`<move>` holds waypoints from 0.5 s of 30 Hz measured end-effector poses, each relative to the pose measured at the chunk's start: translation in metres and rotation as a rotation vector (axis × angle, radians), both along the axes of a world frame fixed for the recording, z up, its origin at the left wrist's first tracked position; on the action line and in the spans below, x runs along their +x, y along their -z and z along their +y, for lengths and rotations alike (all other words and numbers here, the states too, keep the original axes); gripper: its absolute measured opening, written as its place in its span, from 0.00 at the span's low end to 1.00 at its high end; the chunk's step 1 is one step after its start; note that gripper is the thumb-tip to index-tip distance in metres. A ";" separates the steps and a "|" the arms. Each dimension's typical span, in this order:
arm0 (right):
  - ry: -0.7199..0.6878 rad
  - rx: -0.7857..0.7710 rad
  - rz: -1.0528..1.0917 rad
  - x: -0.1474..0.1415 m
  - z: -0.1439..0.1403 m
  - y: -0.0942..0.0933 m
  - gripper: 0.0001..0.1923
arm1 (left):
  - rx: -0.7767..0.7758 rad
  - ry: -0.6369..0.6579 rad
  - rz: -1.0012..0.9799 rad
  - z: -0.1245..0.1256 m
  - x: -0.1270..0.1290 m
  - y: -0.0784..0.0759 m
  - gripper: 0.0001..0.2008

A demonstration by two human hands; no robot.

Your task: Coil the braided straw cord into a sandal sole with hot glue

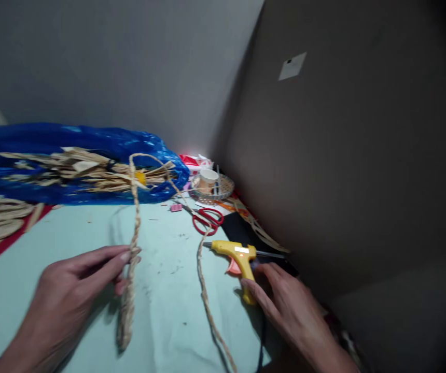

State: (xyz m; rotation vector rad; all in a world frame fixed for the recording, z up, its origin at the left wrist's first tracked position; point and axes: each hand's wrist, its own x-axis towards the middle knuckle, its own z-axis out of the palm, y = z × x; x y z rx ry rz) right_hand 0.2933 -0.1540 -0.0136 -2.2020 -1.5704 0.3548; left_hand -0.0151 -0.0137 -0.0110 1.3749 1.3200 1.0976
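a: what are the 2 hands doing?

b: the left hand (73, 287) pinches a braided cord (135, 223) between thumb and fingertips, closed firmly enough to hold it upright. the right hand (287, 295) is at a yellow glue gun (226, 248), half curled, its thumb against the handle. i cannot tell whether its fingers wrap fully around.

a: where does the cord go?

b: below the left hand hangs a thicker, folded-looking end. above, the cord rises, arches over and comes down to the right, passing across red scissors (215, 223) and in front of the gun's nozzle, then toward the near edge of the pale green table (168, 321).

a: which step is this?

b: it looks like getting ready: cord steadied on the left, gun being handled on the right. i see no glue on the cord.

a: what would the next move call for?

b: in my judgement, a full grip on the handle, a finger at the orange trigger (234, 267), and the cord's thick end kept still, with the loose strand clear of the nozzle.

a: and behind?

b: a blue plastic bag (71, 135) holding dry straw strips (91, 171).
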 end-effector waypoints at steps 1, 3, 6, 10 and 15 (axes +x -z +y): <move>0.018 -0.018 -0.010 -0.005 0.001 0.006 0.23 | -0.035 0.010 0.003 -0.002 0.003 -0.008 0.07; 0.049 -0.049 -0.020 -0.011 0.006 0.012 0.25 | -0.022 -0.034 -0.010 -0.003 0.007 -0.020 0.08; 0.067 -0.131 -0.001 -0.011 0.014 0.014 0.20 | 0.013 -0.082 -0.007 -0.002 0.007 -0.026 0.08; 0.107 -0.049 0.196 0.009 0.017 0.021 0.18 | 0.062 -0.100 0.011 -0.003 0.003 -0.028 0.07; 0.258 0.290 0.704 0.024 0.012 0.019 0.19 | 0.122 -0.177 -0.048 -0.011 0.007 -0.030 0.05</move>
